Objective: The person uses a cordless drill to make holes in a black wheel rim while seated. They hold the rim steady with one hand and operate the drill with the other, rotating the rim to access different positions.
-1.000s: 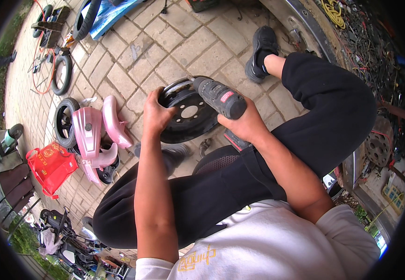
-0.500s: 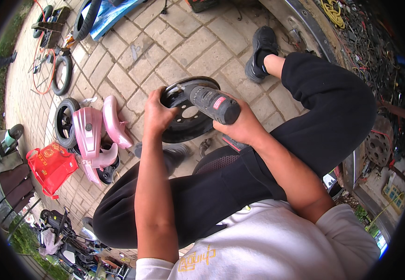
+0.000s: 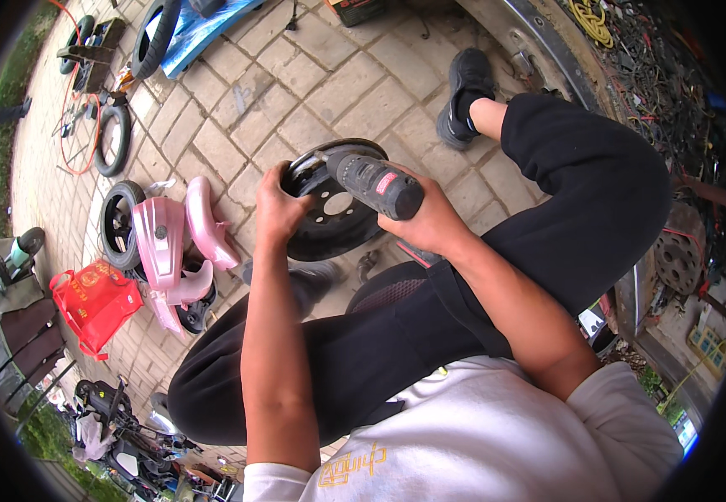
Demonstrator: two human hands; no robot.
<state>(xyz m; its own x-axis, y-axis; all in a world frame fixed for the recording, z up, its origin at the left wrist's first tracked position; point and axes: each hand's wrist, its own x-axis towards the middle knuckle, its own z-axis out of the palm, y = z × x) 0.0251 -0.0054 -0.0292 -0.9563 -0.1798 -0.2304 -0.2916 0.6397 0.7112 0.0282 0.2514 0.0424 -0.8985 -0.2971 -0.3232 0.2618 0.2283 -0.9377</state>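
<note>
A black metal wheel rim (image 3: pixel 329 230) with a round centre hole is held tilted above the paving in front of me. My left hand (image 3: pixel 282 205) grips its left edge, thumb inside and fingers round the outside. In my right hand (image 3: pixel 430 217) is a dark cordless drill (image 3: pixel 375 184), gripped by its handle. The drill's front end points left at the inner wall of the rim, near the upper left. Its tip is too small to make out, so I cannot tell whether it touches the metal. The fingers of my right hand are partly hidden behind the drill.
Pink plastic fairing panels (image 3: pixel 160 243) and a small tyred wheel (image 3: pixel 120 224) lie to the left. Beside them is a red bag (image 3: pixel 95 303). Farther off are a tyre (image 3: pixel 113 140) and an orange hose (image 3: pixel 66 159). A heap of cables (image 3: pixel 664 109) fills the right side.
The rim, the drill and both hands have shifted slightly to the left. My grip on each thing is the same.
</note>
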